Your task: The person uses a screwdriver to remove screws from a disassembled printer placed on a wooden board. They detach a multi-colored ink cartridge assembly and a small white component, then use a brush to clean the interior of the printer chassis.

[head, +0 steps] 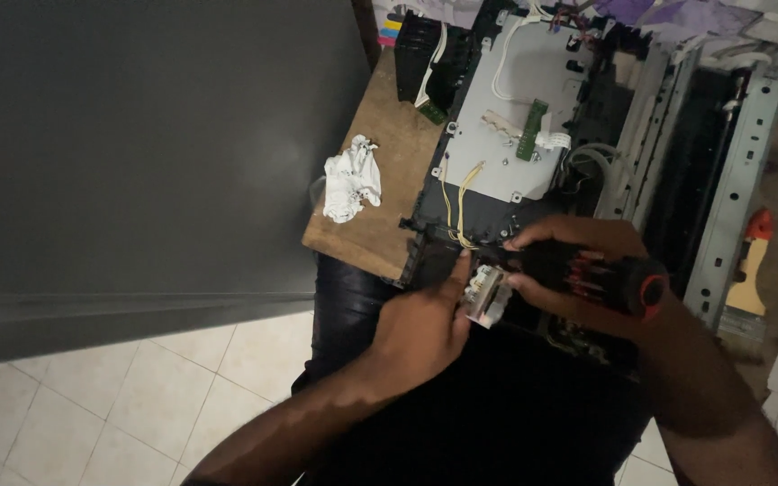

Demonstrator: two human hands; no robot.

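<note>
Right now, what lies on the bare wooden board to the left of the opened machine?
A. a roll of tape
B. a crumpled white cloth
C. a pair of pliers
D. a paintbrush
B: a crumpled white cloth lies on the wooden board left of the opened machine; the paintbrush sits on the far right side instead.

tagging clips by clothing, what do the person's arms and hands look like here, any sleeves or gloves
Both arms are bare up to the frame edge: no sleeves in view. The left hand and right hand wear no gloves, and no rings, watch or wristband can be seen in this dim light.
</note>
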